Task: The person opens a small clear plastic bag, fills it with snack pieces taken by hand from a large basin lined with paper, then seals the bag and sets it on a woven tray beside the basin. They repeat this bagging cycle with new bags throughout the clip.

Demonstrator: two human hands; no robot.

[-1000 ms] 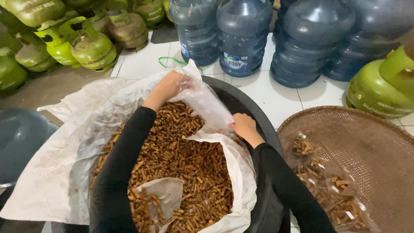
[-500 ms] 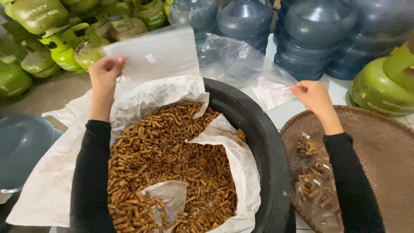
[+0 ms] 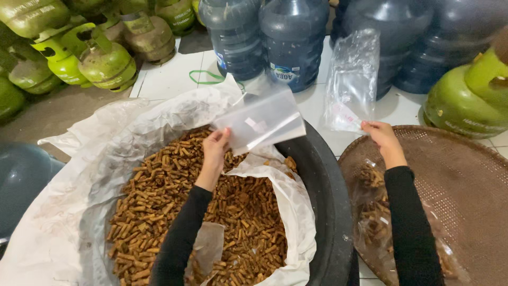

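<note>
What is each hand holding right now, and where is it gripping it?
The left hand pinches a flat clear plastic bag at its lower left corner. The right hand holds a crumpled clear plastic bag by its bottom edge.

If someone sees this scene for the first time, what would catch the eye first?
Probably the big black tub in the middle, lined with white plastic and full of brown stick-shaped snacks. Above it, the left hand holds a clear plastic bag, and the right hand holds another one over the woven tray.
</note>
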